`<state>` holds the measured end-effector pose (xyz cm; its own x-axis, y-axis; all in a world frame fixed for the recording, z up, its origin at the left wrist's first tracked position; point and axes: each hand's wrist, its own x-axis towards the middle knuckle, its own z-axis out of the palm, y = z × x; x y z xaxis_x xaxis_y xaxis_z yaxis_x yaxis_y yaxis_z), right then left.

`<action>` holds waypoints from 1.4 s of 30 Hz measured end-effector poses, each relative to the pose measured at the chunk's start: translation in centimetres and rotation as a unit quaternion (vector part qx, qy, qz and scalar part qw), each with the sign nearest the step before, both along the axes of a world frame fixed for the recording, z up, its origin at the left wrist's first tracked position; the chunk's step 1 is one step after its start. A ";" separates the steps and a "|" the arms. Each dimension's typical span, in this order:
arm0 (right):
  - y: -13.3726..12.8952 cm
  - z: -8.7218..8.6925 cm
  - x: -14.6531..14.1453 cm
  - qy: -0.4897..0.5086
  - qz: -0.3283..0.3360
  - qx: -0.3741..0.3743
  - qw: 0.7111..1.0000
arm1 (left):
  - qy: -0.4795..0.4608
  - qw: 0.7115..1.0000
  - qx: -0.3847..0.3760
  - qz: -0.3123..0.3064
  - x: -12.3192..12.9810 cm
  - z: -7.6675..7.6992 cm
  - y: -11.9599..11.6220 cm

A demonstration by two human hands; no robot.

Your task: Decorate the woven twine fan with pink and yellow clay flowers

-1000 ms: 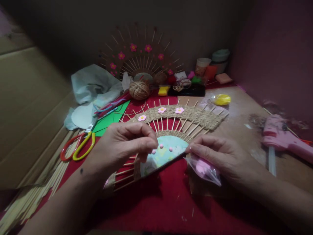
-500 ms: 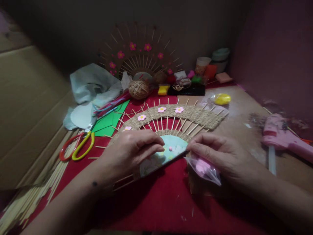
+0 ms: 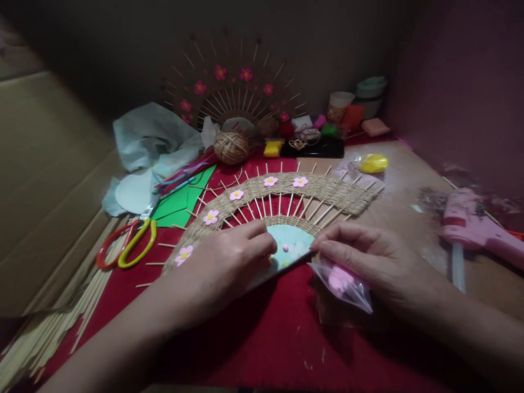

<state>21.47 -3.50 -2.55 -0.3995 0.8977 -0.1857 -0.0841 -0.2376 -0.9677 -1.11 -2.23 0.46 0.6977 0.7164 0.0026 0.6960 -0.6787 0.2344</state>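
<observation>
A woven twine fan on thin sticks (image 3: 327,187) lies in front of me, with several pink clay flowers (image 3: 236,195) along its band. Over its light blue half-round base (image 3: 292,240) my left hand (image 3: 241,251) is closed, fingers curled together, and what they pinch is hidden. A small pink ball (image 3: 285,248) sits on that base beside the left fingertips. My right hand (image 3: 364,256) is closed at the base's right corner, thumb against forefinger. A clear plastic bag with pink clay (image 3: 340,279) is tucked under its fingers.
Red-and-yellow-handled scissors (image 3: 137,243) and loose sticks (image 3: 69,305) lie left. A pink glue gun (image 3: 470,218) is at right. Behind are a twine ball (image 3: 231,146), bagged yellow clay (image 3: 372,163), a paper cup (image 3: 340,103) and a finished-looking flowered fan (image 3: 237,87).
My left hand has shifted slightly and its fingers have curled in more, uncovering pink flowers on the fan's left side. The right hand stays nearly still with the bag.
</observation>
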 end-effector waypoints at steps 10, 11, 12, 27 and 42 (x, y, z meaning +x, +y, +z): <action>-0.1 0.1 0.0 0.003 0.002 -0.004 1.000 | 0.042 0.998 0.043 -0.008 0.1 -0.3 0.1; -0.1 0.1 0.0 0.002 0.001 -0.004 1.000 | 0.034 0.998 0.045 -0.011 0.1 -0.3 0.1; -0.1 0.1 0.0 0.002 0.000 -0.005 1.000 | 0.025 0.999 0.047 -0.012 0.1 -0.3 0.1; -0.1 0.5 -0.1 -0.002 0.003 -0.058 0.998 | -0.153 0.983 0.096 0.025 1.1 -0.4 -0.4; -0.2 -0.1 -0.5 -0.046 0.023 -0.044 0.998 | -0.190 0.966 0.173 -0.037 3.5 -1.4 -2.2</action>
<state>20.98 -3.71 -2.68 -0.4175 0.8573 -0.3013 0.0165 -0.3243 -0.9458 2.34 -4.40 -0.96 0.6495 0.5743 0.4983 0.5506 -0.8073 0.2126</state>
